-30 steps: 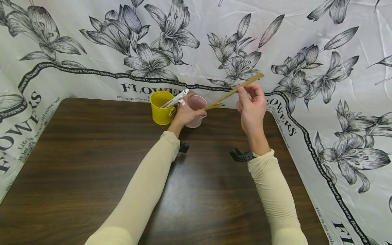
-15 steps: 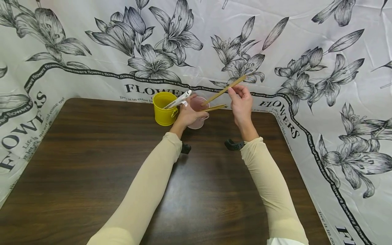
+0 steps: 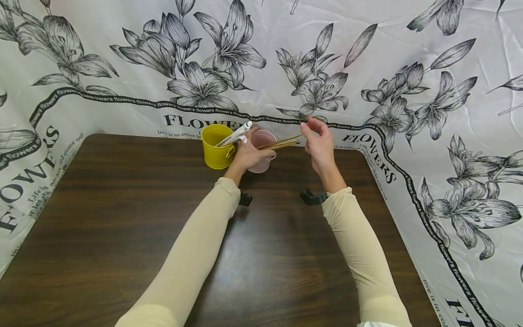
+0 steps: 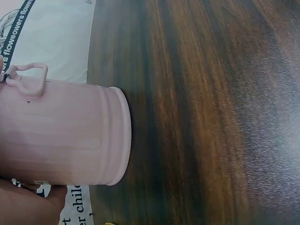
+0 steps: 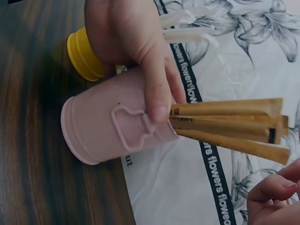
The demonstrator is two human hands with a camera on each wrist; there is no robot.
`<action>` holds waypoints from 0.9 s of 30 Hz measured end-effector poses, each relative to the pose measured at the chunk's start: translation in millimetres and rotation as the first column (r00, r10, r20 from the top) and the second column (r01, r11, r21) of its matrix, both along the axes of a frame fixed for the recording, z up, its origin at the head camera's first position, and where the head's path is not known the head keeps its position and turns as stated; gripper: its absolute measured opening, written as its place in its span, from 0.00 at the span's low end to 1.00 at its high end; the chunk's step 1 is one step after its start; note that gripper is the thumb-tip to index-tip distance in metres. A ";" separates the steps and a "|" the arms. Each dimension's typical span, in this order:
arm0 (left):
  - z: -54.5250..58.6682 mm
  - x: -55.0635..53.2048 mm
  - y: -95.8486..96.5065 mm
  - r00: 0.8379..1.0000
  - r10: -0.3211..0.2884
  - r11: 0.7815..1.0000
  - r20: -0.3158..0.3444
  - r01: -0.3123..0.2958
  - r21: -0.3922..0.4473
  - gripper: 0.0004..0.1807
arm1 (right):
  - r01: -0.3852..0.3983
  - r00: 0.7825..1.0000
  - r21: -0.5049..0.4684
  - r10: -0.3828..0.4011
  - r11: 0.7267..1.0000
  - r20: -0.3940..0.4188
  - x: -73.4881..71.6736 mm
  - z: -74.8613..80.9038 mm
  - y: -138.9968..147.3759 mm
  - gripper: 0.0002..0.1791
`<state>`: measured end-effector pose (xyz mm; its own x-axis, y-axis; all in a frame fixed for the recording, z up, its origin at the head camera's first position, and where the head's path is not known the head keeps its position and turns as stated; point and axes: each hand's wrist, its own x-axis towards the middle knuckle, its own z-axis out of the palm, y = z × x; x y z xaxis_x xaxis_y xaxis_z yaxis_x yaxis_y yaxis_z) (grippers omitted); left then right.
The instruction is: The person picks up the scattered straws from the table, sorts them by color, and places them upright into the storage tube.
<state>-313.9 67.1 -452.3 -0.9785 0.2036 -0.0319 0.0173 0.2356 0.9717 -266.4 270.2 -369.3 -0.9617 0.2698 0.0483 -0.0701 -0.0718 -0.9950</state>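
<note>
My left hand (image 3: 248, 153) grips a small pink bucket (image 5: 105, 117) near its rim, with the thumb lying by its wire handle. Several slim brown paper stick packets (image 5: 229, 123) poke out of the bucket's mouth, their lower ends hidden inside. In the left wrist view the pink bucket (image 4: 65, 136) fills the left side. My right hand (image 3: 320, 147) is just to the right of the packets' outer ends. Its fingers are loosely bent, and nothing shows between them in the right wrist view, where the fingers (image 5: 272, 192) are just below the packet tips.
A yellow bucket (image 3: 214, 156) stands left of the pink one, with white stick packets (image 3: 234, 134) leaning out of it. Behind the dark wooden table (image 3: 143, 218) hangs a white cloth (image 3: 278, 45) printed with flowers and lettering.
My right hand has moved left and lowered a brown stick packet into the pink bucket, then let go of it. My left hand has kept its grip on the bucket.
</note>
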 end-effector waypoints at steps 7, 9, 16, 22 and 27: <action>-5.6 -0.6 -8.6 0.998 0.024 1.000 -0.056 -0.025 -0.013 0.67 | -0.012 0.999 0.040 0.011 0.999 0.040 20.6 -6.6 8.1 0.22; -5.3 0.0 -11.2 0.996 0.039 0.998 -0.076 -0.043 -0.040 0.69 | -0.031 0.998 0.056 0.027 0.998 0.058 27.8 -10.5 9.2 0.17; -1.3 6.0 -10.8 0.989 0.032 0.978 -0.143 -0.060 -0.201 0.72 | -0.115 0.984 0.139 0.094 0.984 0.150 47.6 -26.0 13.2 0.17; 0.1 24.2 -5.9 0.994 0.010 0.954 -0.110 -0.042 -0.296 0.71 | -0.148 0.976 0.198 0.110 0.969 0.190 64.3 -36.6 13.6 0.16; 4.9 45.6 -8.6 0.995 -0.027 0.912 -0.094 -0.014 -0.411 0.63 | -0.173 0.979 0.389 0.117 0.905 0.165 74.3 -43.8 11.2 0.21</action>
